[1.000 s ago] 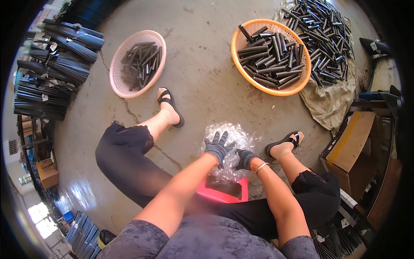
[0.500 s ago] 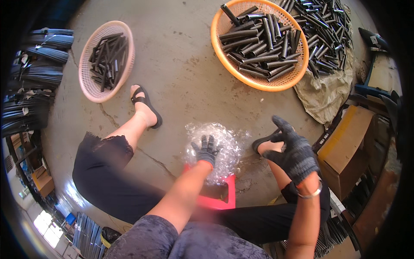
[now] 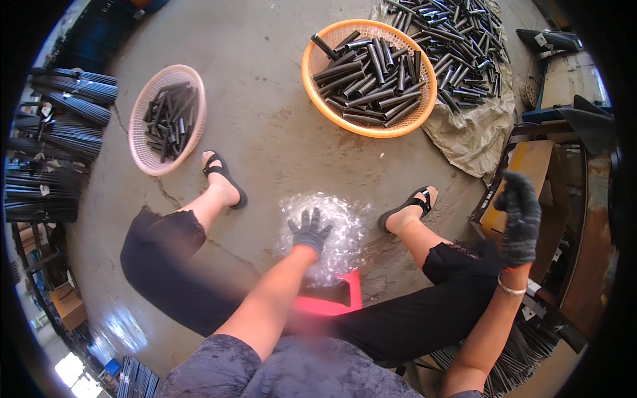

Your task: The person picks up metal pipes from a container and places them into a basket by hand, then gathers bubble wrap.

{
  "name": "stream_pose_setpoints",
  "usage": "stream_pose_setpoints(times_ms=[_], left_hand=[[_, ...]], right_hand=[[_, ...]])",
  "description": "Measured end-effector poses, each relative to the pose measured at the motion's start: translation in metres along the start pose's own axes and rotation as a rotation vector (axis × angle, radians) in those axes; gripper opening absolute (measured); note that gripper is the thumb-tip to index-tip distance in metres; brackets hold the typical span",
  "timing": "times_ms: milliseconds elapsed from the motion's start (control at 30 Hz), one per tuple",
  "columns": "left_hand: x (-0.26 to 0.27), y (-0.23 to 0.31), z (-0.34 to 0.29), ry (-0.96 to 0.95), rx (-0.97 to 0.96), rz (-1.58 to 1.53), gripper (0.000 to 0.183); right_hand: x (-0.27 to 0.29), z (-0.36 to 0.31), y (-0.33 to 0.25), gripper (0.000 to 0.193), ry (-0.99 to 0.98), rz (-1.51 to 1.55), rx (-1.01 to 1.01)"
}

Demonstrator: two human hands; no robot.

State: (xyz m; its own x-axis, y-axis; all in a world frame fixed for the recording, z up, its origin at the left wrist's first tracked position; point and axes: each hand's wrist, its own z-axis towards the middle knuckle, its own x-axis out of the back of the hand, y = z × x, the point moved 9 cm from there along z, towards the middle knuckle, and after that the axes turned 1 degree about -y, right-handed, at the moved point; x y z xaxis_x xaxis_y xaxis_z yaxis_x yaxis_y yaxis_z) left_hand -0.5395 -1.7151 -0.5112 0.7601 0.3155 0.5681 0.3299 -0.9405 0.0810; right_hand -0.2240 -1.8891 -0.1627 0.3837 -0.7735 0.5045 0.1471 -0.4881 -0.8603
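Observation:
My left hand (image 3: 310,232), in a grey glove, rests with fingers spread on a shiny, see-through plastic heap (image 3: 342,242). I cannot make out whether the heap is a filled bag or loose pieces. It lies between my feet, overlapping the far side of a pink plastic stool (image 3: 355,290). Raised well off to the right is my gloved right hand (image 3: 519,222), seen edge-on near a cardboard box (image 3: 514,182). Its fingers point up and appear stretched out, with nothing visible in them.
An orange basket (image 3: 306,79) of short black tubes stands ahead; more tubes (image 3: 458,53) are heaped on a sheet (image 3: 468,142) behind it. A pale pink basket (image 3: 137,142) with dark pieces sits at left. Bundled rods (image 3: 79,109) line the left side.
My right hand has swung outward to the right, from above my right foot to beside the cardboard box. The left hand stays spread on the plastic. The whole view has shifted slightly.

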Motion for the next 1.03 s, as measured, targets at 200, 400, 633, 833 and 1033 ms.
stream_pose_setpoints(times_ms=[200,400,633,833,1033], left_hand=[[0.061,0.000,-0.058,-0.048,-0.127,-0.121,0.119],[0.117,-0.019,-0.104,-0.112,-0.497,-0.207,0.105],[0.265,-0.057,-0.220,0.653,0.016,-0.027,0.069],[0.342,0.049,-0.374,1.190,-0.508,0.012,0.038],[0.333,0.141,-0.477,1.122,-1.210,-0.012,0.037]], right_hand=[[-0.027,0.005,-0.013,0.024,-0.095,-0.040,0.166],[-0.034,0.003,-0.009,0.023,-0.210,0.072,0.056],[-0.041,0.000,0.006,0.026,-0.318,-0.020,0.055],[-0.022,0.004,0.024,0.022,-0.199,0.111,0.035],[0.010,-0.005,0.020,0.028,0.055,0.179,0.038]])
